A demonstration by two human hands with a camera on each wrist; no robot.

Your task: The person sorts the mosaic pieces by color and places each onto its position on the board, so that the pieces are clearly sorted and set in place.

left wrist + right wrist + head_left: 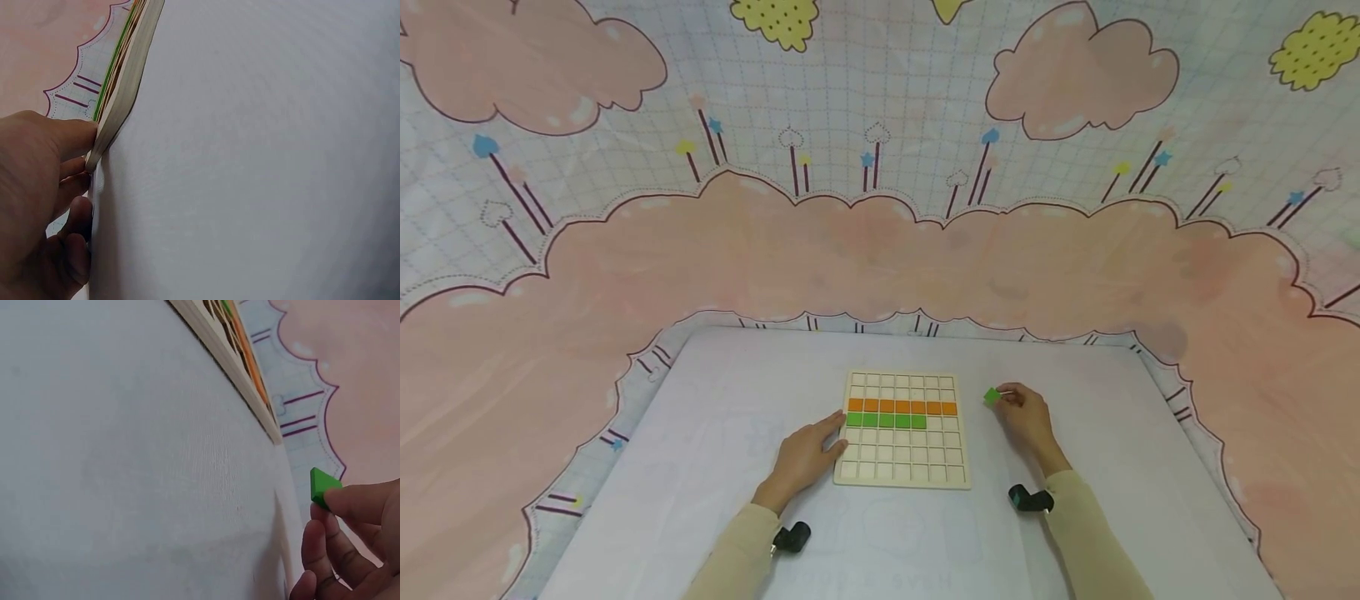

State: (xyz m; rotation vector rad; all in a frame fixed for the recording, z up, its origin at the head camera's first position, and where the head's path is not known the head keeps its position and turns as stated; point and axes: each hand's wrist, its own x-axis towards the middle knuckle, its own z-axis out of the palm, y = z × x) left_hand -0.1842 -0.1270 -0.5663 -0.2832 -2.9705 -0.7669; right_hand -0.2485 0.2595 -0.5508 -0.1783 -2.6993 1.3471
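A pale wooden grid board [902,472] lies flat on the table. One row is filled with orange square tiles [904,407]; the row below holds several green tiles [886,420], with two bare cells at its right end. My left hand [805,457] rests against the board's left edge, fingers fairly straight; the left wrist view shows the fingertips touching the board's side [125,87]. To the right of the board, my right hand [1028,421] pinches a green square tile [324,486] between thumb and fingers. That tile is held apart from the board.
The white table [737,392] extends around the board on all sides. Behind it hangs a cloth [880,258] printed with pink clouds. Black wrist cameras [1030,499] sit at both sleeves.
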